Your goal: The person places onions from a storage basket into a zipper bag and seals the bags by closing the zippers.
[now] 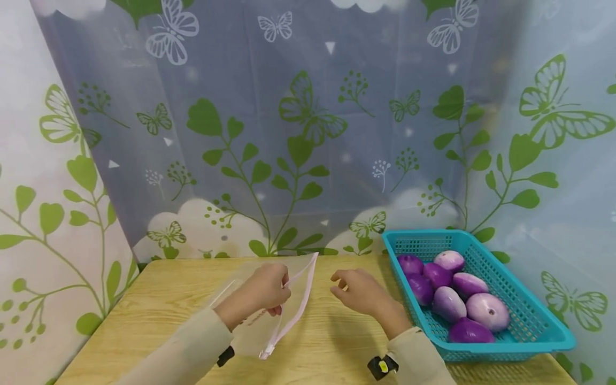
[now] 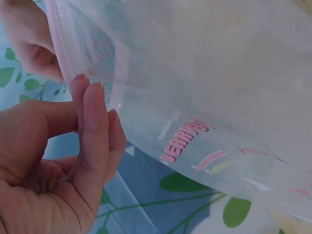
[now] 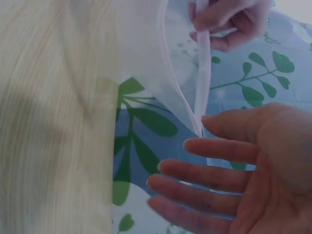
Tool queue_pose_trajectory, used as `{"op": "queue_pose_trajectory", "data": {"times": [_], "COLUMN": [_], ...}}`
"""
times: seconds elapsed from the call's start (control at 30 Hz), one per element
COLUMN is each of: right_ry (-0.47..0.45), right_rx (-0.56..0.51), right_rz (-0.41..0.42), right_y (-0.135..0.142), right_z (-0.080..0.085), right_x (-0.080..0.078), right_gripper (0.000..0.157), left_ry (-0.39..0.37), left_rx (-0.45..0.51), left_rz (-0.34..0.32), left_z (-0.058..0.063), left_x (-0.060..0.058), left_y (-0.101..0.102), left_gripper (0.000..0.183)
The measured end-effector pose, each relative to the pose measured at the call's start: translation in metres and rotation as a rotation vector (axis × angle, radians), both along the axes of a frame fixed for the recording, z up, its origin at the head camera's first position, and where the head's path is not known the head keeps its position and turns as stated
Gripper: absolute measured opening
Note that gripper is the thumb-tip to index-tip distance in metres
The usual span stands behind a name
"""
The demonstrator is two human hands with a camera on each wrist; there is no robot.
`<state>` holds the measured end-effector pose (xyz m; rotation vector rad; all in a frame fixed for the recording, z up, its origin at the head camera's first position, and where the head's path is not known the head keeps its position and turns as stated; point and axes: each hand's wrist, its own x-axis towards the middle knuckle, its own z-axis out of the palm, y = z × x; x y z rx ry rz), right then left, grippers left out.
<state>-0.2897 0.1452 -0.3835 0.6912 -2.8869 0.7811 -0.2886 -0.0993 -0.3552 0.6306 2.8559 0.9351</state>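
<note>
A clear zip bag (image 1: 300, 299) with a pink-edged mouth and pink print hangs from my left hand (image 1: 263, 289), its mouth parted. In the left wrist view the thumb and fingers of that hand pinch the bag's rim (image 2: 63, 53). My right hand (image 1: 361, 291) is to the right of the bag, apart from it in the head view and holding nothing. Its fingers (image 3: 204, 173) are spread and relaxed in the right wrist view. To the right of this hand, a teal basket (image 1: 522, 347) holds several purple onions (image 1: 438, 275).
The wooden table (image 1: 163, 305) runs under both hands and the basket. Behind it rises a blue curtain (image 1: 356, 160) with leaves and butterflies, and pale printed sheets close in the left and right sides.
</note>
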Motion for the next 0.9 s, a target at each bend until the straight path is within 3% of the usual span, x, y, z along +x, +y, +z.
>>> {"op": "queue_pose_trajectory", "data": {"times": [0.4, 0.53, 0.77, 0.9], "right_ry": [-0.021, -0.006, -0.05, -0.089], "right_rx": [-0.088, -0.112, -0.216, -0.243], "right_rz": [-0.087, -0.056, 0.016, 0.02], "right_y": [-0.025, -0.032, -0.037, -0.04], "right_z": [-0.017, -0.02, -0.02, -0.021], "right_x": [-0.014, -0.014, -0.009, -0.007], "right_gripper": [0.025, 0.017, 0.018, 0.014], "left_ry": [0.001, 0.065, 0.239, 0.285], "left_rx": [0.036, 0.026, -0.056, -0.072], "left_rz": [-0.029, -0.053, -0.056, -0.078], "left_z": [-0.001, -0.003, -0.009, -0.012], "left_x": [0.003, 0.003, 0.0, 0.0], "left_y": [0.015, 0.018, 0.022, 0.025], "left_gripper": [0.006, 0.009, 0.024, 0.028]}}
